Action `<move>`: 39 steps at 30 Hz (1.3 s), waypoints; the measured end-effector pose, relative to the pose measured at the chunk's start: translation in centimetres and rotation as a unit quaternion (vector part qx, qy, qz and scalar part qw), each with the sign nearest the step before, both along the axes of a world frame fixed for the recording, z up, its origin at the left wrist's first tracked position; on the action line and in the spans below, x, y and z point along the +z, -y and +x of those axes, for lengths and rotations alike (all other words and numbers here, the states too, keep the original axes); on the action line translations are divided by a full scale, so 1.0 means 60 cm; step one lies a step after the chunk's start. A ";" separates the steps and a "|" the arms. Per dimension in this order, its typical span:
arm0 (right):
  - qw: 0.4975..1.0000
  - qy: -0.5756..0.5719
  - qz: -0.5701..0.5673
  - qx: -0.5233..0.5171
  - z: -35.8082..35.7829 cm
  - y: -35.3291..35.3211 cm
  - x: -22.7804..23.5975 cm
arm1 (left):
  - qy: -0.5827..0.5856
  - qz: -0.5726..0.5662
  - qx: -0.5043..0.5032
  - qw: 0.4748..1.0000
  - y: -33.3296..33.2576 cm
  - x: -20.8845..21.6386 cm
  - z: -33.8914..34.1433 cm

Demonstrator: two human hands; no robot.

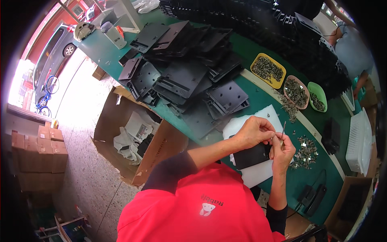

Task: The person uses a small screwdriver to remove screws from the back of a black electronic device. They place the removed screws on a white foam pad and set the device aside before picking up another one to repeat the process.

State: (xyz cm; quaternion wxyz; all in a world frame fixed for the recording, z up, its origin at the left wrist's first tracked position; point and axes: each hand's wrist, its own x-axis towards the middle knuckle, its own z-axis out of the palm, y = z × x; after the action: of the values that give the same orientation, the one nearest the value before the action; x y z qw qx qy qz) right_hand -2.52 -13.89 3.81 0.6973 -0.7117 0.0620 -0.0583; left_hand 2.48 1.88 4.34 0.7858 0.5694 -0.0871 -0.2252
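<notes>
Both of my hands meet over a white foam sheet (261, 174) on the green worktable. A black plastic panel (249, 157) lies on that sheet, partly beneath my wrists. My left hand (254, 131) is pinched closed, its fingertips touching those of the right; whatever sits between them is too small to make out. Closed around a thin metal rod-like tool (284, 128), my right hand (282, 150) keeps it upright, its lower part hidden by the fingers. Loose small metal parts (305, 154) are heaped just right of my right hand.
Stacked black panels (181, 76) cover the table at left. Yellow (282, 84), pink (308, 101) and green (323, 105) trays contain small metal parts. A white basket (358, 141) is at right. An open carton (165, 157) stands left. Another person's arm (360, 80) shows far right.
</notes>
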 end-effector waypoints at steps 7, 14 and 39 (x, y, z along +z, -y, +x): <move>0.989 -0.044 0.000 0.143 -0.007 0.017 0.021 | 0.025 0.104 -0.153 0.982 -0.029 0.015 0.018; 0.960 -0.124 0.020 0.251 -0.012 0.033 0.030 | 0.025 0.103 -0.254 0.961 -0.041 0.004 0.017; 0.886 0.191 -0.416 0.070 -0.024 0.041 -0.022 | 0.101 0.211 -0.006 0.972 -0.038 -0.050 -0.021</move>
State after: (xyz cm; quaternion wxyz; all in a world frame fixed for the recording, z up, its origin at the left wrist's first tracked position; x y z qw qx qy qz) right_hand -3.98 -16.33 2.46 0.3377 -0.9143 -0.1524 -0.1639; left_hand 1.23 4.17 1.33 0.6336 0.7417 -0.1197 -0.1848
